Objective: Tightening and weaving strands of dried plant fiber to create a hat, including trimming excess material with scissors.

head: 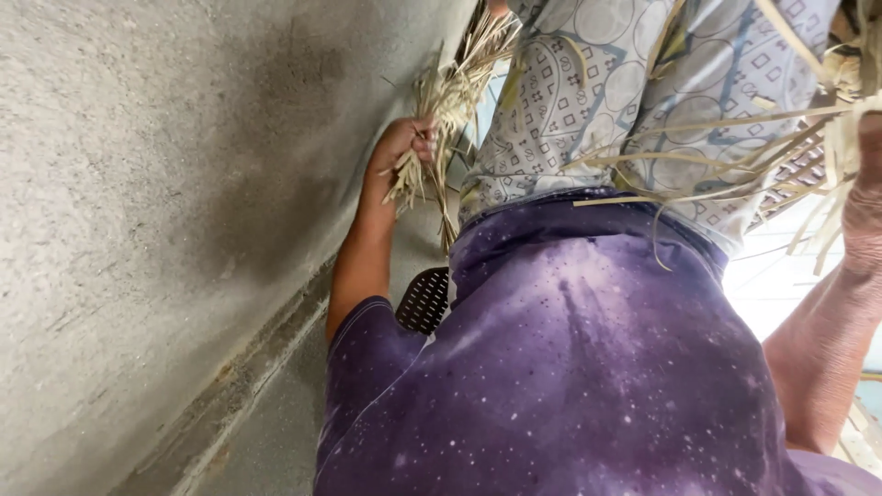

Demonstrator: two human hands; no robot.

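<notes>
**Hands on dry straw**

Left hand (411, 147) closed around a bundle of dry straw (446, 101), held beside the concrete wall (138, 184). Right hand (864, 174) at frame edge among loose strips (717, 156); grip can't be told. Brittle strands could snap or slip free if the fist loosens.

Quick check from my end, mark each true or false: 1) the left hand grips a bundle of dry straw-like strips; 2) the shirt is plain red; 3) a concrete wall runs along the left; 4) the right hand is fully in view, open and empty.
1) True: the left hand is closed on a bundle of dry strips.
2) False: the shirt is purple with pale speckles.
3) True: a grey concrete wall fills the left side.
4) False: the right hand is cut off at the frame edge, among loose pale strips; its grip cannot be judged.
</notes>
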